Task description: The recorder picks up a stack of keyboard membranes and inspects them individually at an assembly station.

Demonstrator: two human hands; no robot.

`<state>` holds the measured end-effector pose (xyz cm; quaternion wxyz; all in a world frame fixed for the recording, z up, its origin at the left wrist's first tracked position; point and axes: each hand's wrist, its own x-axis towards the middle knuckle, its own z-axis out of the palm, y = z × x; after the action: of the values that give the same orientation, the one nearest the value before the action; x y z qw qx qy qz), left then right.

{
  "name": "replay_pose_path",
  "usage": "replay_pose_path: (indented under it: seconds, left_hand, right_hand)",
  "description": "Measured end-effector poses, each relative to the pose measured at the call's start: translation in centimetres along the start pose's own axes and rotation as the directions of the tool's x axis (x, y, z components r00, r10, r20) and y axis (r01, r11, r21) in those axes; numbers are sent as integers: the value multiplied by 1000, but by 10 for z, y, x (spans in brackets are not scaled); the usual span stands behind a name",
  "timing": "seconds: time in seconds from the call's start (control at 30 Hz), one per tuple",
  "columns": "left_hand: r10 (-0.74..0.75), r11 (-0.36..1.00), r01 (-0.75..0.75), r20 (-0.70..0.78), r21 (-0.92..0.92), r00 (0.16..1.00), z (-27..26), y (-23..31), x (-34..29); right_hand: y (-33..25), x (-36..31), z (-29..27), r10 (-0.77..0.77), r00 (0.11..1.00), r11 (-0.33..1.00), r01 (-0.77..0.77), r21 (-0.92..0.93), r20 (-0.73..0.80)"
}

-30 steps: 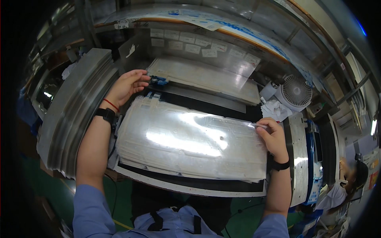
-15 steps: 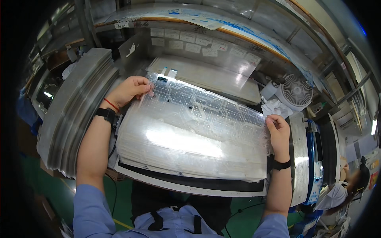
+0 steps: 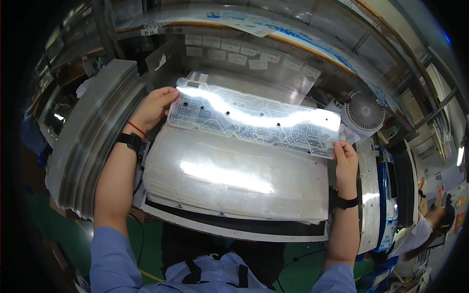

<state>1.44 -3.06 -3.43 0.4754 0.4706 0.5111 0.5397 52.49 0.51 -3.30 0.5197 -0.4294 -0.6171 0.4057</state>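
A long, clear film sheet printed with circuit traces (image 3: 244,108) is stretched between my hands, with a bright band of light across it and a few small dark holes. My left hand (image 3: 155,108) pinches its left end, close to a short connector tail (image 3: 199,77). At the opposite end, my right hand (image 3: 345,163) grips the lower right corner between thumb and fingers. Below the film lies a stack of clear plastic sheets (image 3: 234,188) on the table. The film is tilted above the stack's far part.
Tall curved stacks of grey sheets (image 3: 93,141) stand to the left. A white fan (image 3: 365,111) sits at the back right. Metal plates and a blue fixture (image 3: 387,200) are on the right. A shelf edge (image 3: 293,41) runs above; another person (image 3: 415,234) is at far right.
The circuit film has been raised and tilted, so its face catches the light. My left hand has moved slightly up; the person at far right has shifted.
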Motion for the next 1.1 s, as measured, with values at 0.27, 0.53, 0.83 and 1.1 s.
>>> replay_pose_path:
  seconds: [0.27, 0.53, 0.83, 1.1]
  left_hand:
    - [108, 987, -104, 29, -119, 994, -13, -2, 1]
    - [72, 976, -81, -47, -203, 996, -3, 0, -1]
    - [8, 1000, -7, 101, -9, 995, -3, 0, 1]
    - [30, 996, -25, 52, -87, 998, -12, -8, 5]
  right_hand:
    - [-8, -2, 1, -3, 997, 1000, 1, -16, -78]
    - [-8, -3, 4, 2, 994, 987, 16, 161, -112]
    - [-6, -1, 3, -41, 999, 997, 43, 70, -33]
    - [-10, -3, 4, -17, 1000, 999, 18, 51, -21]
